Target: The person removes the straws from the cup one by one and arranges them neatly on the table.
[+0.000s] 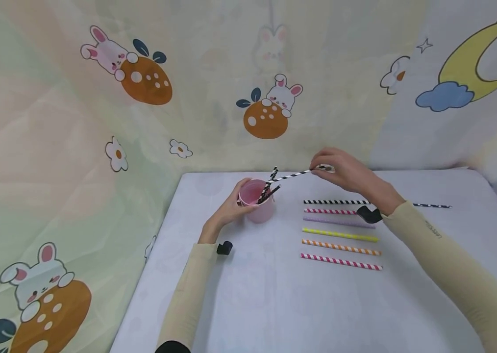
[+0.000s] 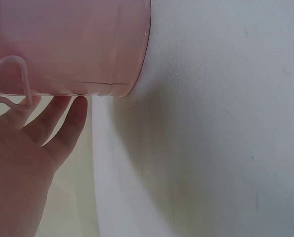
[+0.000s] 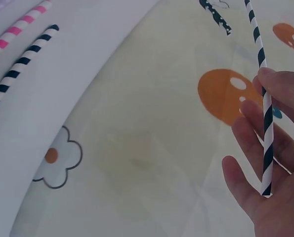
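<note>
Two hands at work over white table (image 1: pixel 257 304). Gripping pink cup (image 1: pixel 263 214) by its side in left hand (image 1: pixel 230 203); grip about as wide as cup. Seeing in left wrist view: fingertips against cup wall, handle (image 2: pixel 25 81) just beside them. Cannot tell cup base on table from just above it.

Pinching black-white straw (image 1: pixel 291 175) in right hand (image 1: pixel 341 169). Grip narrow, thumb to fingertip, toward one end of straw; tail over palm, remaining fingers loosely spread behind it. Holding it aslant in air, well clear of table, far end over cup mouth, right by dark straws (image 1: pixel 270 193) leaning inside cup. Cannot tell touching from apart there.

Lined up on table to right of cup, roughly parallel, far to near: black-striped straw (image 1: pixel 334 202), pink straw (image 1: pixel 330 211), lilac straw (image 1: pixel 338 222), yellow straw (image 1: pixel 339 235), orange straw (image 1: pixel 341 246), second pink straw (image 1: pixel 341 262). Farther right, past right wrist: dotted straw (image 1: pixel 432 206), dark with white dots, left part hidden by arm. Also hidden, behind black piece (image 1: pixel 369 214) at right wrist: right end of first pink straw.

Wearing cream sleeves (image 1: pixel 447 267) on both arms. Behind table: pale backdrop (image 1: pixel 213 59) printed with rabbits, orange fruits, flowers, moon, cloud.
</note>
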The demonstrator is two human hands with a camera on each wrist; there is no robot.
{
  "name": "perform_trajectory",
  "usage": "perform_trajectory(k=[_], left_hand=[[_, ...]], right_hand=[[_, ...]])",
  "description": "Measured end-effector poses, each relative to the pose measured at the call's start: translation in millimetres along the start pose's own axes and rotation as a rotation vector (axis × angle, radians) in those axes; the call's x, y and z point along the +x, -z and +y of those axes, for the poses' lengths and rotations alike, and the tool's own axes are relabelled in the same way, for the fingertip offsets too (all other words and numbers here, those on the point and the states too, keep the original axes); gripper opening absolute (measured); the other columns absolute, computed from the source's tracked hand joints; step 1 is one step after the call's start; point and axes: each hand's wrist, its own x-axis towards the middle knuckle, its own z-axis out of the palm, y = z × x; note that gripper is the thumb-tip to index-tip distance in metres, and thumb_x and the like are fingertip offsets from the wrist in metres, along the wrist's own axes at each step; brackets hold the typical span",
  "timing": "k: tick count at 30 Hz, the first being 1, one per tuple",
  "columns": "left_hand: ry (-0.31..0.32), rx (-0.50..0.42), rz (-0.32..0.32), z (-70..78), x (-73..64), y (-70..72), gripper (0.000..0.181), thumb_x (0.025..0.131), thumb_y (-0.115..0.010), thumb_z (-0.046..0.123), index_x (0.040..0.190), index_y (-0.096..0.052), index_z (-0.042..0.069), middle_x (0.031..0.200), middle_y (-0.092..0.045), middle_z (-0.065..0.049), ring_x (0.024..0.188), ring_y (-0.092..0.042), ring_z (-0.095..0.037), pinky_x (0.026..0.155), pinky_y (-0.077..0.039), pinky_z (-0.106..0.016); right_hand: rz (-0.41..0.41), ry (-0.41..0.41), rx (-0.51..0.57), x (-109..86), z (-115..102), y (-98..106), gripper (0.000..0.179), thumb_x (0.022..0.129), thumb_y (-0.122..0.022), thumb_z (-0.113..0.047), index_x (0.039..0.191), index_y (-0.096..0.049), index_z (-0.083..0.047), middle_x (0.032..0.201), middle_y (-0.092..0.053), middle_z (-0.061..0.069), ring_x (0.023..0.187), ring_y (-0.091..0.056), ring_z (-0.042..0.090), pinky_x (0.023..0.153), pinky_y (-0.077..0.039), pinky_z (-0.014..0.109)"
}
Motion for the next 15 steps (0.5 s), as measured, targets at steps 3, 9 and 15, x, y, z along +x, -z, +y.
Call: perform_trajectory(k=[3,9,15], left_hand=[[0.001,0.012,-0.001,-1.0,-1.1,-2.0,0.093,0.084,-0.082,0.032,0.156,-0.024,0.038,0.154,-0.040,0.001,0.139,-0.043,-0.024,0.113,-0.040,-0.050],[0.016,0.020,0.009,0.2,-1.6,-2.4,0.091,0.084,-0.082,0.034,0.154,-0.024,0.042,0.154,-0.039,0.001,0.139,-0.043,-0.025,0.113,-0.040,-0.052],[0.020,0.017,0.002,-0.2,-0.1,-1.0,0.092,0.084,-0.081,0.034,0.155,-0.023,0.042,0.155,-0.038,0.001,0.139,-0.042,-0.024,0.113,-0.040,-0.051]], right_hand=[[0.028,0.005,0.008,-16.4,7,1,0.012,0.091,-0.073,-0.010,0.103,-0.073,-0.011,0.109,-0.066,0.005,0.103,-0.060,0.023,0.089,-0.052,0.045],[0.050,-0.054,0.019,-41.7,22,2,0.016,0.092,-0.072,-0.010,0.108,-0.073,-0.009,0.114,-0.066,0.006,0.107,-0.061,0.024,0.087,-0.052,0.046],[0.075,-0.110,0.002,-60.0,32,5,0.017,0.091,-0.074,-0.011,0.108,-0.074,-0.012,0.114,-0.067,0.005,0.108,-0.061,0.023,0.087,-0.052,0.041]])
